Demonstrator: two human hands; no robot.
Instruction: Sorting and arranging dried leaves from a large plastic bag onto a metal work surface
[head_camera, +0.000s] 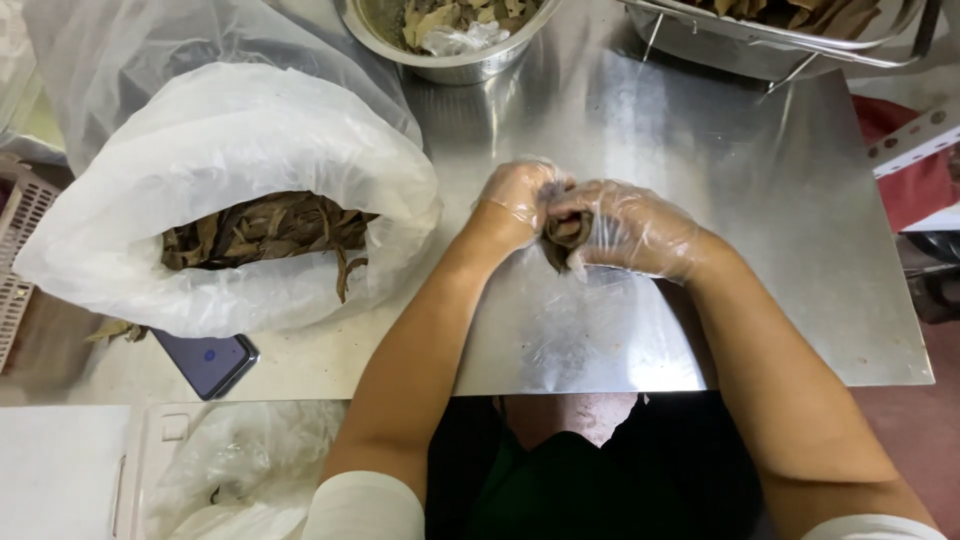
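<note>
Both my hands wear thin clear plastic gloves and meet over the middle of a steel table (760, 250). My left hand (518, 200) and my right hand (628, 230) are closed together around a small bundle of dried brown leaves (562, 236), which pokes out between the fingers. To the left stands a large white plastic bag (250, 150), rolled open and filled with more dried brown leaves (265, 230).
A steel bowl (450, 66) with leaves sits at the back centre, and a steel tray on a wire rack (770, 45) at the back right. A dark phone (207, 362) lies near the front left edge. A plastic basket (18, 250) stands at far left.
</note>
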